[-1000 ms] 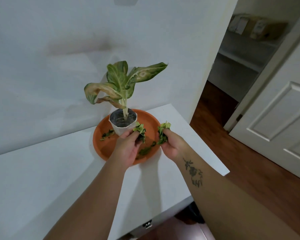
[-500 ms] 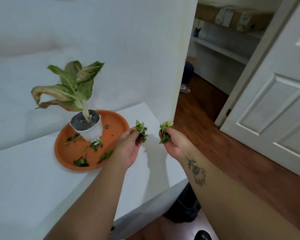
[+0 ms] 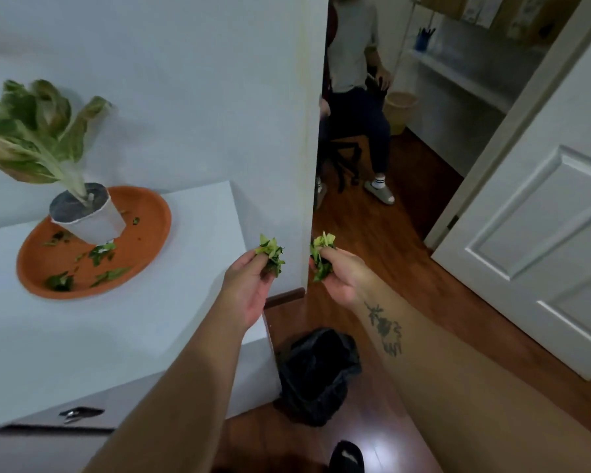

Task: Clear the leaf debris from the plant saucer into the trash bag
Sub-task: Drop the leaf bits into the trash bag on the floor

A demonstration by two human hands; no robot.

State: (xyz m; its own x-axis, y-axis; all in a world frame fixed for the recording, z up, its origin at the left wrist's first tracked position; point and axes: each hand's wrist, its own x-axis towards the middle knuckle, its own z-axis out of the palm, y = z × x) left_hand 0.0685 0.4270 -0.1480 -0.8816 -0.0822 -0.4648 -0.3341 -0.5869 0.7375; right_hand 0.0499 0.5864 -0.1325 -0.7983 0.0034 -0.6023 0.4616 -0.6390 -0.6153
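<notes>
An orange plant saucer [image 3: 144, 213] sits on the white table at left, with a white pot and leafy plant [image 3: 89, 220] standing in it. Several green leaf scraps [image 3: 101, 252] lie on the saucer in front of the pot. My left hand [image 3: 249, 288] pinches a clump of leaf debris [image 3: 272, 254] past the table's right edge. My right hand [image 3: 342, 274] holds another leaf clump [image 3: 321, 254] beside it, over the floor. A black trash bag [image 3: 318, 373] stands open on the wooden floor below both hands, against the table's side.
The white table [image 3: 116, 329] ends at a corner near my left hand, with a drawer front below. A wall edge [image 3: 313, 148] rises behind my hands. A person sits on a chair [image 3: 355, 107] beyond it. A white door [image 3: 543, 233] stands at right.
Both hands have lifted off the saucer with their leaf clumps and moved right, past the table edge, over the trash bag. The view has swung right.
</notes>
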